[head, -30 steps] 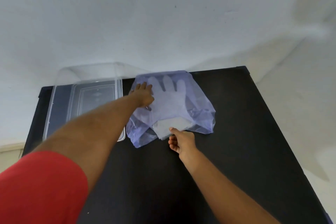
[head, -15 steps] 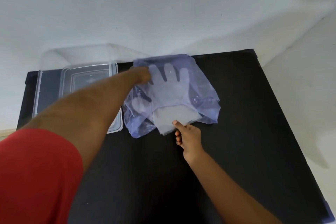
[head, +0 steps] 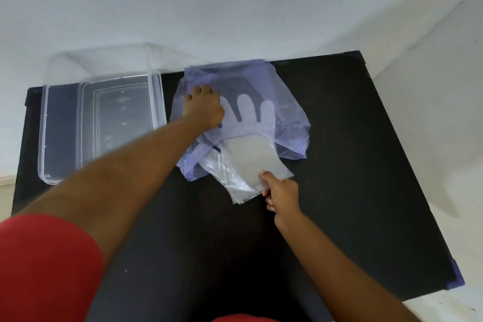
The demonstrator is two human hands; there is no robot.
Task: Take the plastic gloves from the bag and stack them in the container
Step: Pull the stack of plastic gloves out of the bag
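A thin purple plastic bag (head: 287,112) lies flat on the black table (head: 352,165). A stack of clear plastic gloves (head: 248,159) sticks halfway out of the bag's near opening; the glove fingers show through the purple film. My left hand (head: 203,107) presses down on the bag's far left part, fingers curled onto it. My right hand (head: 281,191) pinches the near cuff edge of the glove stack. An open clear plastic container (head: 44,117) stands at the table's left, with nothing visible inside.
A white wall rises just behind the table's far edge. White floor lies to the right of the table. Blue tape (head: 456,274) marks the table's near right corner. My red sleeve (head: 44,269) fills the lower left.
My right hand has drawn the glove stack toward me, so more of it lies outside the bag. My left hand stays on the bag, holding it down.
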